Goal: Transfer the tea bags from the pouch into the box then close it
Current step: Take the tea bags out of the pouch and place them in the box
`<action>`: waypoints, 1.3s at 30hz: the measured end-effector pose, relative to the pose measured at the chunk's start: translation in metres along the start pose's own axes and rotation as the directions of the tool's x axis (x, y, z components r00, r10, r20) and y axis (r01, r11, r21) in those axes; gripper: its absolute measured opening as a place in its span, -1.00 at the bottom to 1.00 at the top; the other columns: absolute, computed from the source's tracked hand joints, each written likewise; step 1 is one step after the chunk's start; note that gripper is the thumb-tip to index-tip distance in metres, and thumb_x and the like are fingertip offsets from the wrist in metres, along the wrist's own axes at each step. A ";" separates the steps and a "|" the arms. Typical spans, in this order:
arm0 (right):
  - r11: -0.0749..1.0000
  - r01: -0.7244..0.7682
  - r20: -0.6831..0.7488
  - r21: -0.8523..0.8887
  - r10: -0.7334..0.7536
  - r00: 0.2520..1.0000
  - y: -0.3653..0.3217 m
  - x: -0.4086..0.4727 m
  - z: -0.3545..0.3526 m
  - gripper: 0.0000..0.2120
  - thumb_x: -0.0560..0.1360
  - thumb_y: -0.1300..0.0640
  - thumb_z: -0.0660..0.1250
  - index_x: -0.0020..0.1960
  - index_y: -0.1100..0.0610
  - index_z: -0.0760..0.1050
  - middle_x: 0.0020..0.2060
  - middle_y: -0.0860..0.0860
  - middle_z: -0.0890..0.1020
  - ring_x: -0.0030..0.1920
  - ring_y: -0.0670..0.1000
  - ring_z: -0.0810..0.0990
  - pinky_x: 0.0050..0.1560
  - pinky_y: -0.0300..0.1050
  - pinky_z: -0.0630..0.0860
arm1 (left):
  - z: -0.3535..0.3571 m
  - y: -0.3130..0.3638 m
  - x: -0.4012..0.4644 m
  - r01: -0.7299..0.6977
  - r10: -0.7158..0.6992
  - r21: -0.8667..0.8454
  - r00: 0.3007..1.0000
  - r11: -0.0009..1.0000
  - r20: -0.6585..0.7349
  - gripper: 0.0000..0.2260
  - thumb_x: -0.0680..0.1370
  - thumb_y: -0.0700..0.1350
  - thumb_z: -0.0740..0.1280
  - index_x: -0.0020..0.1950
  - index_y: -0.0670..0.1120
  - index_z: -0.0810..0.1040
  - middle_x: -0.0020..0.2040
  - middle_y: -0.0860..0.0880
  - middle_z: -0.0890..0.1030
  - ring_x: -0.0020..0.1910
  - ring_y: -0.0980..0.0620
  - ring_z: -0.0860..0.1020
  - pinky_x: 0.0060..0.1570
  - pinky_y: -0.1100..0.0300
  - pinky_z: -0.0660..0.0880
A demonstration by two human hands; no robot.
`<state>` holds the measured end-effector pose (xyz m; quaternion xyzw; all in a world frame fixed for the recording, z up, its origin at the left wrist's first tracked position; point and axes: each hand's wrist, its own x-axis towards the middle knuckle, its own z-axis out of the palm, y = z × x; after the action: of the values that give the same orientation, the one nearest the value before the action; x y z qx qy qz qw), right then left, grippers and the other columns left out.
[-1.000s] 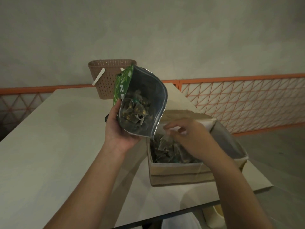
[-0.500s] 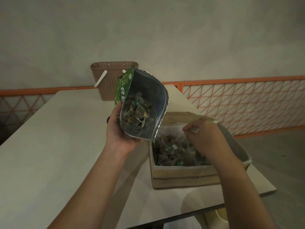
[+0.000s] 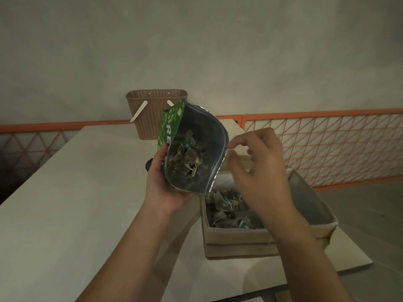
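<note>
My left hand (image 3: pixel 160 182) grips a green pouch (image 3: pixel 197 136) from below, its open mouth turned toward me with several tea bags (image 3: pixel 185 156) inside. An open cardboard box (image 3: pixel 237 240) stands on the table at the right, with several tea bags (image 3: pixel 226 205) lying in it. My right hand (image 3: pixel 259 168) hovers above the box beside the pouch's right rim, fingers loosely spread and holding nothing, thumb and forefinger near the rim.
A brown perforated basket (image 3: pixel 152 114) with white handles stands at the table's far edge behind the pouch. The pale table (image 3: pixel 65 203) stretches to the left. An orange lattice railing (image 3: pixel 327 144) runs behind on the right. The box sits near the table's right corner.
My right hand has risen out of the box, leaving its tea bags there, and moved up and left to the pouch's rim. The pouch has stayed in my left hand.
</note>
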<state>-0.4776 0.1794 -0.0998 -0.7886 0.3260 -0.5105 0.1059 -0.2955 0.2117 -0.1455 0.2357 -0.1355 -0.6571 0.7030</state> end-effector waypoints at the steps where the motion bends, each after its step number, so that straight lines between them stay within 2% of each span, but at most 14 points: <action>1: 0.996 0.070 -0.034 -0.045 -0.072 0.997 -0.009 0.001 0.005 -0.87 0.47 0.16 0.41 0.02 0.05 0.60 -0.02 0.01 0.46 0.04 0.01 0.43 -0.01 -0.19 0.40 | 0.002 -0.001 -0.001 -0.005 0.005 -0.003 1.000 1.000 -0.014 -0.46 0.60 0.29 0.21 0.45 -0.01 0.55 0.37 -0.15 0.59 0.20 -0.18 0.61 0.03 -0.02 0.62; 6: 0.908 0.227 0.081 -0.352 -0.212 0.974 -0.031 0.008 0.036 -0.88 0.40 0.09 0.44 -0.11 0.09 0.69 -0.15 0.05 0.57 -0.08 0.11 0.51 -0.09 -0.02 0.39 | 0.008 -0.005 -0.005 -0.063 0.061 -0.029 0.996 0.998 -0.063 -0.51 0.62 0.25 0.21 0.29 -0.07 0.66 0.19 -0.17 0.69 0.04 -0.16 0.70 -0.11 0.03 0.66; 7: 0.860 0.227 0.128 -0.458 -0.189 0.974 -0.033 0.010 0.042 -0.87 0.36 0.06 0.48 -0.14 0.09 0.68 -0.15 0.06 0.57 -0.07 0.12 0.51 -0.07 0.00 0.34 | 0.009 -0.006 -0.005 -0.069 0.067 -0.029 0.995 0.997 -0.072 -0.52 0.63 0.24 0.20 0.28 -0.07 0.67 0.19 -0.16 0.70 0.07 -0.15 0.70 -0.05 0.03 0.65; 9: 0.776 0.199 0.217 -0.599 -0.082 0.973 -0.040 0.014 0.051 -0.80 0.34 0.00 0.50 -0.11 0.08 0.65 -0.08 0.07 0.55 0.01 0.14 0.46 0.00 0.02 0.22 | 0.010 -0.006 -0.006 -0.071 0.069 -0.015 0.994 0.997 -0.085 -0.52 0.63 0.23 0.20 0.37 -0.04 0.62 0.30 -0.12 0.65 0.29 -0.12 0.60 0.23 0.01 0.55; 11: 0.745 0.168 0.276 -0.646 0.023 0.961 -0.044 0.017 0.055 -0.79 0.43 -0.04 0.42 -0.02 0.06 0.62 0.03 0.08 0.50 0.12 0.16 0.37 0.06 0.06 0.13 | 0.011 -0.006 -0.006 -0.071 0.070 -0.014 0.994 0.997 -0.080 -0.50 0.63 0.23 0.22 0.44 -0.04 0.57 0.41 -0.10 0.58 0.47 -0.09 0.46 0.48 0.02 0.34; 12: 0.734 0.154 0.267 -0.662 0.039 0.963 -0.044 0.018 0.056 -0.80 0.45 -0.04 0.39 0.00 0.05 0.61 0.04 0.07 0.49 0.13 0.16 0.35 0.07 0.07 0.11 | 0.011 -0.006 -0.006 -0.073 0.071 -0.018 0.994 0.997 -0.077 -0.49 0.62 0.23 0.23 0.44 -0.04 0.57 0.42 -0.11 0.57 0.49 -0.09 0.44 0.50 0.01 0.31; 16: 0.752 0.124 0.192 -0.647 0.004 0.981 -0.041 0.017 0.063 -0.89 0.37 0.04 0.45 -0.15 0.05 0.64 -0.10 0.06 0.57 0.02 0.17 0.43 -0.01 0.06 0.14 | 0.011 -0.006 -0.007 -0.077 0.075 -0.026 0.995 0.997 -0.070 -0.50 0.59 0.23 0.27 0.40 -0.05 0.60 0.36 -0.12 0.62 0.40 -0.12 0.53 0.31 -0.01 0.45; 20: 0.898 0.123 0.050 -0.422 -0.112 0.992 -0.030 0.016 0.056 -0.91 0.43 0.04 0.37 -0.13 0.06 0.58 -0.18 -0.01 0.61 -0.09 0.07 0.52 -0.02 -0.03 0.23 | 0.011 -0.003 -0.008 -0.087 0.087 -0.008 0.995 0.996 -0.054 -0.52 0.60 0.23 0.23 0.31 -0.06 0.65 0.23 -0.14 0.69 0.13 -0.14 0.69 0.04 0.03 0.60; 22: 0.987 0.076 0.018 -0.141 -0.074 0.997 -0.030 0.016 0.039 -0.93 0.49 0.06 0.33 -0.12 0.05 0.51 -0.19 -0.07 0.59 -0.12 0.00 0.54 -0.05 -0.08 0.39 | 0.010 -0.002 -0.008 -0.086 0.087 0.016 0.995 0.996 -0.045 -0.51 0.60 0.23 0.22 0.33 -0.06 0.64 0.29 -0.16 0.66 0.20 -0.15 0.65 0.12 -0.01 0.56; 24: 0.988 -0.032 -0.007 0.151 0.033 0.999 -0.031 0.017 0.021 -0.93 0.51 0.08 0.34 -0.12 0.02 0.46 -0.21 -0.09 0.58 -0.18 -0.07 0.57 -0.20 -0.11 0.54 | 0.008 -0.001 -0.006 -0.073 0.074 0.028 0.997 0.997 -0.034 -0.48 0.60 0.25 0.21 0.42 -0.03 0.58 0.37 -0.15 0.61 0.31 -0.17 0.57 0.20 -0.04 0.53; 27: 0.892 -0.138 -0.054 0.431 0.179 0.982 -0.027 0.016 -0.004 -0.83 0.53 0.16 0.37 -0.14 -0.03 0.41 -0.16 -0.10 0.62 -0.19 -0.13 0.62 -0.30 -0.28 0.53 | 0.003 0.002 -0.002 -0.065 0.065 -0.006 0.998 0.998 0.003 -0.48 0.62 0.26 0.17 0.41 -0.03 0.57 0.33 -0.17 0.62 0.19 -0.20 0.63 0.01 -0.02 0.64; 29: 0.856 -0.124 -0.101 0.502 0.201 0.974 -0.019 0.014 -0.016 -0.82 0.52 0.22 0.38 -0.12 0.00 0.41 -0.11 -0.02 0.64 -0.17 -0.09 0.63 -0.26 -0.24 0.53 | 0.000 0.004 -0.001 -0.055 0.056 -0.025 0.998 0.998 0.037 -0.49 0.63 0.26 0.14 0.36 -0.04 0.60 0.29 -0.18 0.64 0.11 -0.21 0.66 -0.09 -0.02 0.67; 34: 0.788 -0.030 -0.237 0.615 0.221 0.946 -0.003 0.000 -0.032 -0.75 0.53 0.34 0.31 -0.01 0.01 0.37 -0.07 0.17 0.51 -0.12 0.31 0.53 -0.18 0.06 0.51 | -0.002 0.002 -0.001 -0.053 0.053 0.010 0.997 0.999 0.051 -0.48 0.63 0.26 0.12 0.33 -0.03 0.63 0.28 -0.17 0.64 0.07 -0.21 0.69 -0.05 -0.03 0.66; 39: 0.743 0.126 -0.434 0.657 0.237 0.869 -0.005 -0.003 -0.041 -0.76 0.58 0.37 0.19 0.06 0.04 0.29 0.06 0.19 0.43 -0.24 0.08 0.51 -0.27 -0.11 0.51 | -0.003 0.000 -0.001 -0.057 0.057 0.008 0.997 0.998 0.050 -0.48 0.62 0.27 0.14 0.25 -0.05 0.68 0.25 -0.17 0.66 0.04 -0.21 0.70 -0.06 -0.03 0.67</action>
<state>-0.5126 0.1918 -0.0809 -0.5310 0.1616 -0.7720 0.3098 -0.2941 0.2130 -0.1480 0.2188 -0.1626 -0.6417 0.7168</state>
